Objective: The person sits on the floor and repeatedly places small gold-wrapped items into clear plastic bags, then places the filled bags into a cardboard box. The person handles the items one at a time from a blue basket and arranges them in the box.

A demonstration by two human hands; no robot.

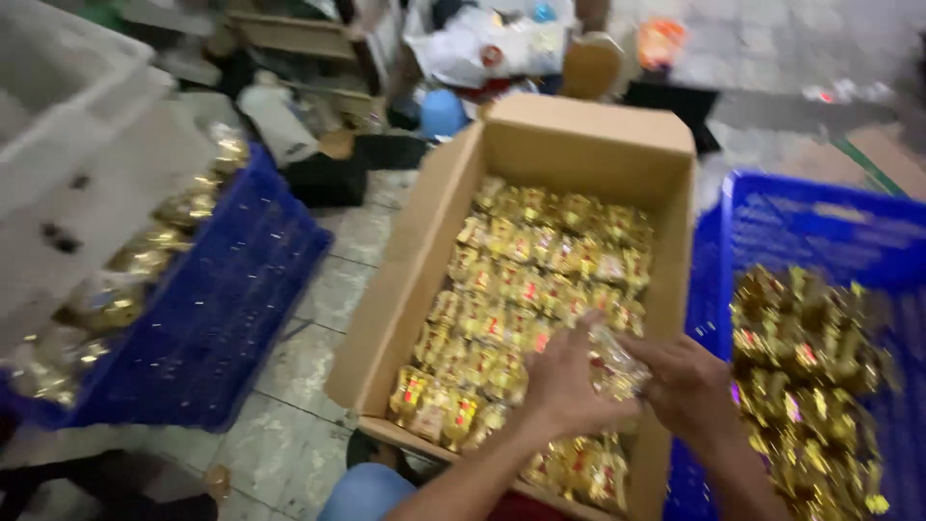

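I see a matt brown cardboard box (pixel 540 145), its walls plain and dull. The packets (pixel 521 280) inside look like shiny gold foil or film, crinkled and glinting. The one packet (pixel 617 367) between my hands looks clear and glossy. Both crates, left (pixel 222 309) and right (pixel 810 222), are blue moulded plastic lattice. The floor (pixel 309 357) is worn, mottled grey tile, matt.

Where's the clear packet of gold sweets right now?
In the head view, the clear packet is held between both hands, over the near right corner of the cardboard box, beside the right blue crate.
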